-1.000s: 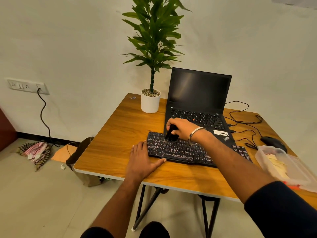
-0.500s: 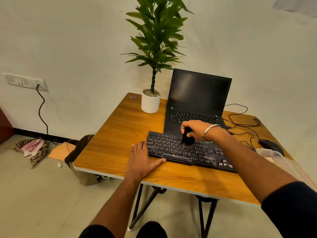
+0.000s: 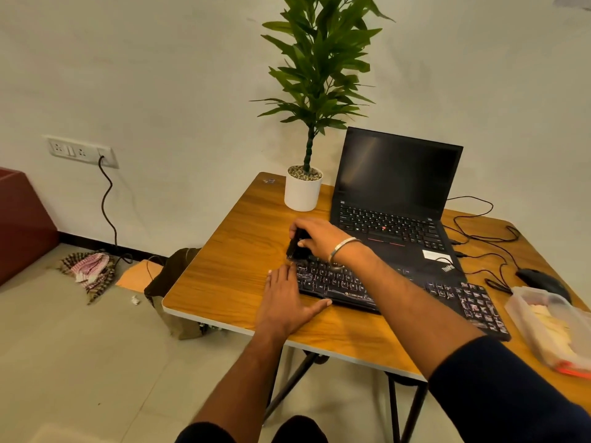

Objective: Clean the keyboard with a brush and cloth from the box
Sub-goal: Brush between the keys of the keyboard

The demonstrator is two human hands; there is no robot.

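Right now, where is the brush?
In the head view, the brush is gripped in the right hand at the keyboard's far-left corner, just beyond the left hand.

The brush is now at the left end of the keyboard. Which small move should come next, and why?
Probably sweep the brush rightward along a lower key row: the right hand holds it at the keyboard's top left corner, while the left hand steadies that end.

Wooden folding table (image 3: 236, 251), loaded.
On top: keyboard (image 3: 399, 290) near; laptop (image 3: 393, 219) and potted plant (image 3: 303, 190) far; mouse (image 3: 540, 279), plastic box (image 3: 556, 327) right.
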